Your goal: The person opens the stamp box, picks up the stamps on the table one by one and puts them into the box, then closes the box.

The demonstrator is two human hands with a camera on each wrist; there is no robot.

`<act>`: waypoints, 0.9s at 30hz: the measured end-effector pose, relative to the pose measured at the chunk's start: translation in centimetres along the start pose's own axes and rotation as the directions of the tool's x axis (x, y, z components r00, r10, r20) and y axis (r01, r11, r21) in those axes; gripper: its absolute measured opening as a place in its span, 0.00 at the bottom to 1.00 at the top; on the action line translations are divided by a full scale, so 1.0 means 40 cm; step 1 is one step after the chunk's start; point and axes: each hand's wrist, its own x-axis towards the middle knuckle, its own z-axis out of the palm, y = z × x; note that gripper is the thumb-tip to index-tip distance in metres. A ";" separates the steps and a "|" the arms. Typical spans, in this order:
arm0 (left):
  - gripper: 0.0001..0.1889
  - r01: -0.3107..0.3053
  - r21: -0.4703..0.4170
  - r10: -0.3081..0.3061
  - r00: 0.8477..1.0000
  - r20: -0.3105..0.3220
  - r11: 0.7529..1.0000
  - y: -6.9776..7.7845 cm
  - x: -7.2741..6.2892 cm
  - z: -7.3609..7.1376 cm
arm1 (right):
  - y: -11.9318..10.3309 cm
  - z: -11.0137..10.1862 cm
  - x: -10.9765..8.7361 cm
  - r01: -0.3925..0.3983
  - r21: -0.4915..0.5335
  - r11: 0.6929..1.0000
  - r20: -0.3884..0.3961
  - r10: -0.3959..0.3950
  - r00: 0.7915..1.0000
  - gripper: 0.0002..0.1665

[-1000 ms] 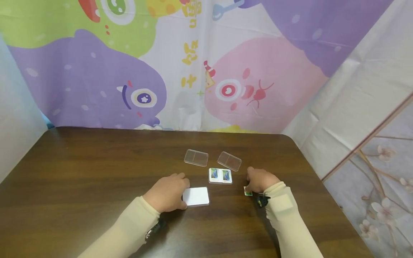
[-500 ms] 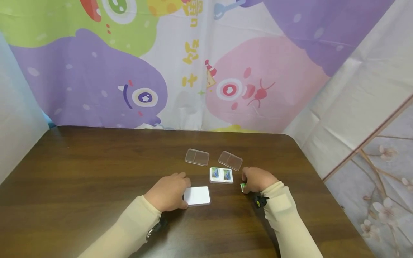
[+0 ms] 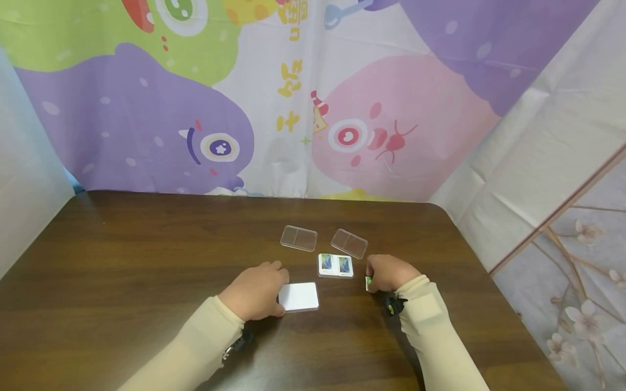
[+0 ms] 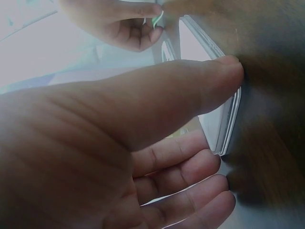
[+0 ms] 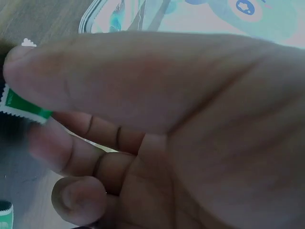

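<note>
My left hand (image 3: 256, 291) grips the left end of a flat clear plastic case (image 3: 299, 297) with a white top, lying on the table. In the left wrist view, the thumb lies along one edge of this case (image 4: 231, 114), fingers at its end. My right hand (image 3: 391, 272) pinches a small green postage stamp (image 3: 368, 283) between thumb and fingers, just above the table. Its white toothed edge shows on the stamp (image 5: 26, 107) in the right wrist view. Between the hands, slightly farther back, sits a similar case (image 3: 335, 265) with two blue-and-green stamps on white.
Two clear plastic lids (image 3: 299, 238), the other lid (image 3: 349, 243) tilted, lie behind the cases on the brown table (image 3: 146, 255). A second green toothed piece (image 5: 5, 217) lies near the right hand. A printed curtain (image 3: 279, 163) hangs along the table's back edge.
My right hand has shifted slightly left and drawn the green stamp with it; the stamp, flat on the table before, now stands tilted up in the pinch. The left hand stays put.
</note>
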 end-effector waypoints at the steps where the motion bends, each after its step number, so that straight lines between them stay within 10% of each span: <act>1: 0.24 -0.001 0.000 0.001 1.000 0.000 1.000 0.000 0.000 0.000 | 0.000 0.000 0.000 0.001 0.001 1.000 -0.001 -0.001 1.000 0.15; 27: 0.25 0.028 -0.026 -0.028 0.999 0.021 0.999 0.004 0.001 -0.003 | 0.008 0.007 0.010 0.007 -0.009 1.000 -0.030 -0.008 1.000 0.15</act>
